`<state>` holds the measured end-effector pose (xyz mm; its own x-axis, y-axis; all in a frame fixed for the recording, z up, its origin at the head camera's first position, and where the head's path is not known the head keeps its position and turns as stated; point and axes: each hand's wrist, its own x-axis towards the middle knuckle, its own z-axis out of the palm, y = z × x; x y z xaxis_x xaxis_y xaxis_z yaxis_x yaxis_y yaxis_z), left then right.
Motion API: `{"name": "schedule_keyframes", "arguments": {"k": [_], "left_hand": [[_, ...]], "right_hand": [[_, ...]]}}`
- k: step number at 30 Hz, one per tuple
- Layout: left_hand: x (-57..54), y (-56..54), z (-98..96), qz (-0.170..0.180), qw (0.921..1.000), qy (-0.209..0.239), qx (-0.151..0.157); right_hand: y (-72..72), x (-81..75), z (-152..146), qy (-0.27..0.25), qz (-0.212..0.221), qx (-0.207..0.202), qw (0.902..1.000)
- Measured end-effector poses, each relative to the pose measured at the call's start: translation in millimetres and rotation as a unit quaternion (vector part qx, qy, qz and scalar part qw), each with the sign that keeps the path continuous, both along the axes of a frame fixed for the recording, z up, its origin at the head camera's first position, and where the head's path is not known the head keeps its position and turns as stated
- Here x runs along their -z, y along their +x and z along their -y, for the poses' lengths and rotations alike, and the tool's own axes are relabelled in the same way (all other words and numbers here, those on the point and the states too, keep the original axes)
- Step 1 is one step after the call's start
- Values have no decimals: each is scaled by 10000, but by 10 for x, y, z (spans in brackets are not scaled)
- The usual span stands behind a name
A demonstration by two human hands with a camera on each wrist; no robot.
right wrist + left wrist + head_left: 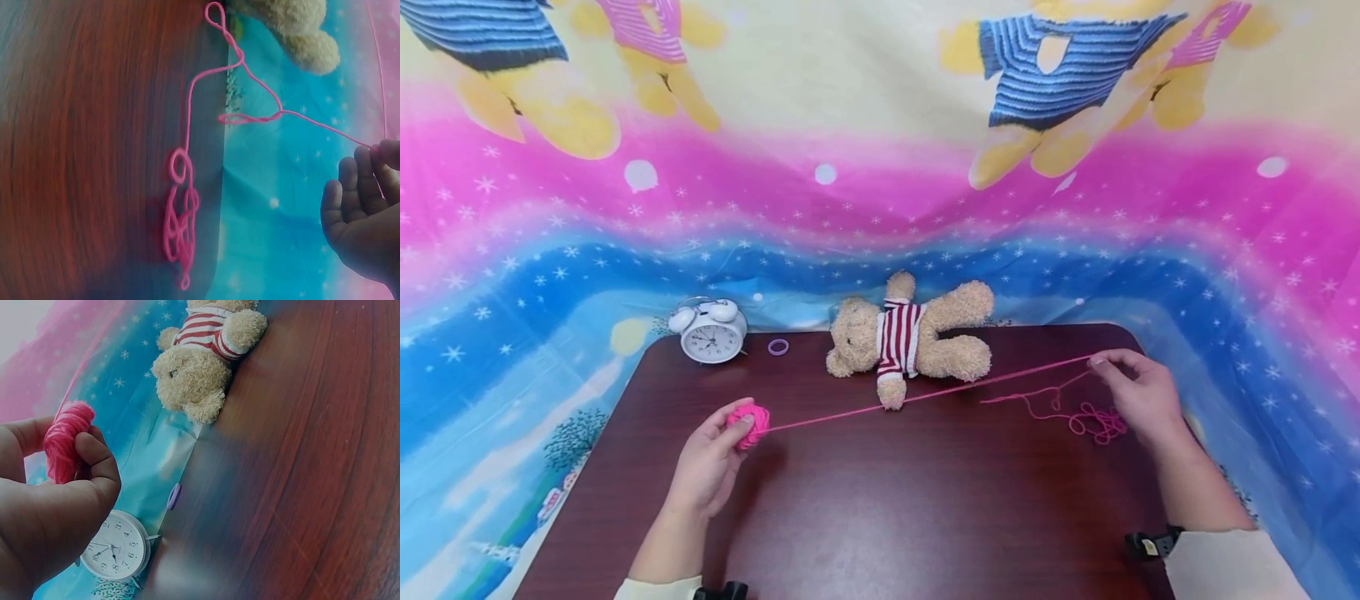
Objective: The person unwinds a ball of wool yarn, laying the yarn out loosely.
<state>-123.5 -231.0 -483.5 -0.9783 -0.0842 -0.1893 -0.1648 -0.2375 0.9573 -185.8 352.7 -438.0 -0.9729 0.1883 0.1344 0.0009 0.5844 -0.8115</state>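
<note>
Between its thumb and fingers, my left hand [707, 462] holds a small ball of pink yarn [751, 425] above the table's left part. From the ball a taut strand [835, 416] runs up to the right, passing in front of the teddy bear's arm. My right hand [1142, 396] pinches that strand between thumb and fingertips, near the far right corner. Below the right hand, loose yarn [1097, 423] lies in a tangle, and a slack, twisted length [259, 81] leads from it to the fingers. In the left wrist view the wound ball [65, 440] shows its wrapped layers.
A teddy bear [898, 337] in a red-and-white striped shirt lies on its side along the back edge. A white alarm clock [711, 333] stands at the back left, with a purple ring [778, 347] beside it. A printed cloth [865, 200] hangs behind the dark wooden table [880, 508].
</note>
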Motion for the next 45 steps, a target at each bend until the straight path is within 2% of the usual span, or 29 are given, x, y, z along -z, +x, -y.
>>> {"name": "schedule_keyframes", "arguments": {"k": [6, 11, 17, 21, 24, 30, 36, 45], "left_hand": [[20, 12, 35, 25, 9998, -184, 49], [39, 18, 43, 108, 9996, -270, 26], [58, 18, 50, 179, 9993, -141, 295], [58, 22, 68, 183, 9987, -334, 345], [59, 26, 90, 166, 9982, -484, 311], [77, 25, 162, 104, 9995, -292, 84], [83, 51, 233, -97, 9996, -204, -159], [107, 53, 338, -82, 9991, -292, -290]], "right_hand": [[-32, 32, -131, -523, -21, 111, 9986], [-29, 18, -188, -493, 73, 133, 9987], [-29, 8, -239, -441, 119, 130, 9989], [-47, 16, -276, -488, 92, 119, 9987], [-68, 35, -319, -583, 41, 162, 9982], [-100, 83, -438, -788, 71, 287, 9965], [-90, 101, -546, -612, 205, 396, 9971], [-34, 74, -645, -458, 367, 527, 9969]]}}
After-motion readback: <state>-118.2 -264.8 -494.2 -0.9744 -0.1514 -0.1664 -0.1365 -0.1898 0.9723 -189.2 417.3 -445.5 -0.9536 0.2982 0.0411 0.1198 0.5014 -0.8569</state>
